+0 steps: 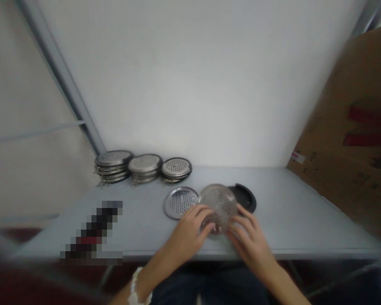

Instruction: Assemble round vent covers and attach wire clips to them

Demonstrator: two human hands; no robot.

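Observation:
Between my hands is a round perforated metal grater disc (pixel 218 201), raised and tilted above the front of the table and slightly blurred. My left hand (pixel 190 231) grips its left edge, with the thumb across the lower face. At the right rim, the curled fingers of my right hand (pixel 249 237) press against the same disc. Another round metal grater disc (pixel 179 203) lies flat just left of it. Behind the held disc, to the right, a round black tray (pixel 249 199) with a raised tab on its rim is partly covered.
Against the back wall stand three stacks of round graters: a left stack (pixel 114 163), a middle stack (pixel 145 166) and a right stack (pixel 177 168). A pixelated dark object (pixel 97 226) lies front left on the grey table (pixel 288 212). A large cardboard box (pixel 346 169) borders the right side.

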